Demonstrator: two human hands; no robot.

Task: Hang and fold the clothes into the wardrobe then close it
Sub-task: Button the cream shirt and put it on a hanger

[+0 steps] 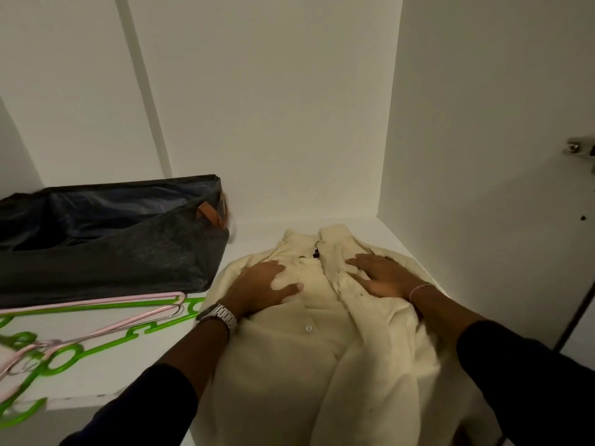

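Note:
A cream fleece jacket (325, 342) lies collar-away on the white wardrobe shelf (135, 355), its lower part hanging over the front edge. My left hand (260, 286), with a metal watch on the wrist, presses flat on the jacket's left chest. On the right chest my right hand (383, 275) lies flat too, fingers spread toward the collar. Neither hand grips the cloth. Both forearms wear dark sleeves.
A dark fabric storage bag (106, 233) with a tan strap sits at the back left of the shelf. Green hangers (67, 352) and pink hangers (106, 304) lie in front of it. The wardrobe's side wall (467, 156) stands close on the right, with a door hinge (579, 148).

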